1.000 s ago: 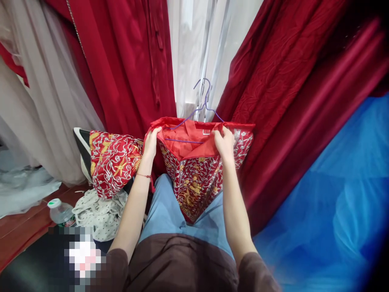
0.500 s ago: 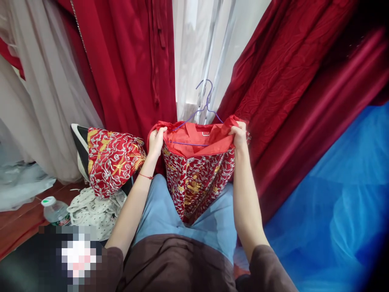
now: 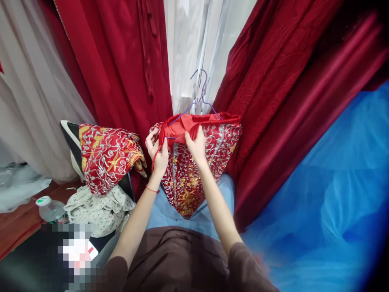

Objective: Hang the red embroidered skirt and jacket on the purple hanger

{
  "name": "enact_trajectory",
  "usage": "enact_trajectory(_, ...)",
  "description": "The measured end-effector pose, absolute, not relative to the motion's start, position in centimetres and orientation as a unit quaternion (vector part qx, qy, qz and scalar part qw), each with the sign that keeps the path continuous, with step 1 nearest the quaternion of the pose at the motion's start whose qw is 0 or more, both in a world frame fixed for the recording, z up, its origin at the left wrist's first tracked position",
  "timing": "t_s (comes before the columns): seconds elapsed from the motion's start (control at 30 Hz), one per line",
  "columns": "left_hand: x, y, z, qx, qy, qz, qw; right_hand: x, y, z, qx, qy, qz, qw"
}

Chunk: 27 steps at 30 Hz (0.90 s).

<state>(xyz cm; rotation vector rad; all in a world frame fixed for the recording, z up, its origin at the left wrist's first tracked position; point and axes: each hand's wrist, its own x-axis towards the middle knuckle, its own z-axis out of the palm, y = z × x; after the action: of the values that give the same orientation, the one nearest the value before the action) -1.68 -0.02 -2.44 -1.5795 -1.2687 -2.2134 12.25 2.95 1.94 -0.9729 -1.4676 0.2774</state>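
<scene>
A red embroidered garment [image 3: 217,140] with silver and gold patterns lies across my lap, its red lining showing at the top opening. My left hand [image 3: 157,152] is closed on the garment's upper left edge, and a thin red cord hangs beside it. My right hand [image 3: 196,145] pinches the edge of the opening near the middle. A purple wire hanger [image 3: 202,99] stands up out of the garment; its lower bar is partly hidden by the cloth and my hands.
Another red embroidered piece [image 3: 111,158] rests at my left above a white dotted cloth [image 3: 97,211]. A plastic bottle [image 3: 51,209] stands beside them. Red gowns [image 3: 121,61] hang in front, with blue tulle [image 3: 319,194] at the right.
My right hand has moved left from the garment's right edge to the middle of its opening. My left hand has shifted slightly lower. The garment's top is now flatter.
</scene>
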Motion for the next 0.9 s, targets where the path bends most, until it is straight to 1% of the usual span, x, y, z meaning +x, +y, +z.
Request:
enact_trajectory(0.07, -2.2, 0.1, -3.1, -0.495, -0.441, -0.744, 0.075, 12.1, 2.7, 0.5, -0.366, -0.652, 0.181, 0.640)
enact_trajectory(0.1, -2.6, 0.3, -3.2, -0.494, -0.447, -0.744, 0.061, 12.2, 2.7, 0.0, -0.338, -0.664, 0.210, 0.633)
enact_trajectory(0.2, -3.6, 1.1, -2.8, -0.530, -0.428, -0.732, -0.026, 12.5, 3.3, -1.2, -0.281, -0.702, 0.265, 0.598)
enact_trajectory(0.3, -3.9, 1.5, -2.3, -0.539, -0.404, -0.732, -0.100, 12.3, 4.0, -2.9, -0.282, -0.720, 0.211, 0.599)
enact_trajectory(0.43, -3.6, 1.4, -2.2, -0.512, -0.397, -0.750, -0.136, 11.3, 4.2, -5.5, -0.364, -0.710, 0.080, 0.598)
enact_trajectory(0.53, -3.5, 1.5, -2.0, -0.546, -0.399, -0.727, -0.119, 10.5, 4.2, -6.9, -0.393, -0.724, 0.029, 0.566)
enact_trajectory(0.63, -3.5, 1.7, -1.8, -0.602, -0.411, -0.683, -0.050, 10.2, 4.4, -7.4, -0.389, -0.744, 0.015, 0.543)
enact_trajectory(0.7, -3.5, 2.0, -1.7, -0.617, -0.434, -0.657, -0.020, 10.3, 4.5, -7.4, -0.385, -0.744, 0.017, 0.546)
enact_trajectory(0.8, -3.3, 2.1, -2.1, -0.645, -0.460, -0.609, -0.038, 11.2, 4.6, -7.3, -0.387, -0.728, 0.027, 0.565)
enact_trajectory(0.9, -2.9, 2.0, -2.8, -0.707, -0.448, -0.545, -0.055, 12.4, 4.5, -7.0, -0.388, -0.719, 0.046, 0.575)
